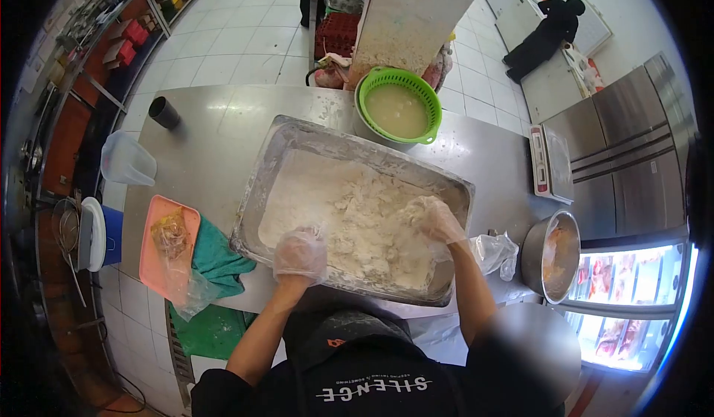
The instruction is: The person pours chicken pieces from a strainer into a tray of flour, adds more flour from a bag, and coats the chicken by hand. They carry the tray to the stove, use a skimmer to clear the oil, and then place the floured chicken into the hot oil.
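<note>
A large metal tray (256,194) holds white flour (305,186), with lumpy flour-coated pieces (372,231) through its middle and right. My left hand (301,255), in a clear plastic glove, is closed at the tray's near left side, over the flour; whatever its fingers hold is hidden. On the right side of the tray, my right hand (437,220), also gloved and dusted white, curls its fingers in among the coated pieces. Flour blends with those fingertips, so I cannot make out what is in them.
Beyond the tray sits a green strainer (430,127) in a bowl of cloudy liquid. A steel bowl (550,257) and a scale (541,160) are at right. At left lie a pink tray (152,249), a teal cloth (219,261), a plastic jug (128,158) and a black cup (163,112). A person (547,36) stands far right.
</note>
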Demonstrator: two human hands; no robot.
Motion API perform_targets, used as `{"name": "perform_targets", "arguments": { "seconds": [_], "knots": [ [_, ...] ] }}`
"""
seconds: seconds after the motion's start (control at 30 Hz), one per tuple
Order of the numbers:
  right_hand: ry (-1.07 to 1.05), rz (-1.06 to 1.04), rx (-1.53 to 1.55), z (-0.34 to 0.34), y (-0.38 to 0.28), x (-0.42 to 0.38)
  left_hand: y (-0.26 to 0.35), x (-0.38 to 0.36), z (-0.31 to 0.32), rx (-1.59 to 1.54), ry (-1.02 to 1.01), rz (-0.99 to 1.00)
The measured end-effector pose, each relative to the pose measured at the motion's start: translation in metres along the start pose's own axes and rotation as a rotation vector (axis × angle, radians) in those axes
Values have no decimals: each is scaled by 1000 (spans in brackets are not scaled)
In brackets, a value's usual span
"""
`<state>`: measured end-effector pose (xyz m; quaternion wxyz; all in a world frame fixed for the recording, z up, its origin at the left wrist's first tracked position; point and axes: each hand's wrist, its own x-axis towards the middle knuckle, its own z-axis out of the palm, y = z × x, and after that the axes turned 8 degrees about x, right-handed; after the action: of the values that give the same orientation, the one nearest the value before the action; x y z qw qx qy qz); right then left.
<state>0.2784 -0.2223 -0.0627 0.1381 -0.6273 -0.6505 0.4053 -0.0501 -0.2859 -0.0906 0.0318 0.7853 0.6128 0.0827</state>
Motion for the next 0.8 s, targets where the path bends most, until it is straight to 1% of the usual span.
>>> {"name": "perform_targets", "arguments": {
  "seconds": [0.07,0.17,0.23,0.3,0.33,0.4,0.43,0.5,0.53,0.57,0.6,0.67,0.7,0.8],
  "knots": [
    [154,-10,-51,3,-18,11,3,0,-5,-47,13,-86],
    [161,45,-355,52,-3,52,-3,-9,18,-28,45,-105],
    [-33,145,-525,54,-86,44,-3,-9,18,-29,-44,-122],
    [95,-52,-735,102,-59,62,-3,-9,12,51,-53,-92],
    [201,-69,-720,114,-54,63,-3,-8,12,10,31,-60],
    [208,36,-667,132,-27,81,-5,-8,11,83,60,-8],
    [106,158,-634,140,1,105,-6,-10,17,91,70,11],
    [-73,-151,-704,144,71,138,-6,-8,12,86,79,51],
    [-166,-295,-737,139,93,142,-3,-10,2,81,84,78],
    [-82,-501,-552,121,89,135,-3,-8,-6,77,92,107],
    [-21,-536,-427,99,68,117,-4,-7,-8,89,57,101],
    [103,-436,-327,67,25,80,-3,-7,-5,105,-18,72],
    [141,-367,-331,61,17,64,-1,-7,-5,108,-7,69],
    [206,-166,-411,69,21,34,-1,-6,-1,97,12,70]
  ]
}}
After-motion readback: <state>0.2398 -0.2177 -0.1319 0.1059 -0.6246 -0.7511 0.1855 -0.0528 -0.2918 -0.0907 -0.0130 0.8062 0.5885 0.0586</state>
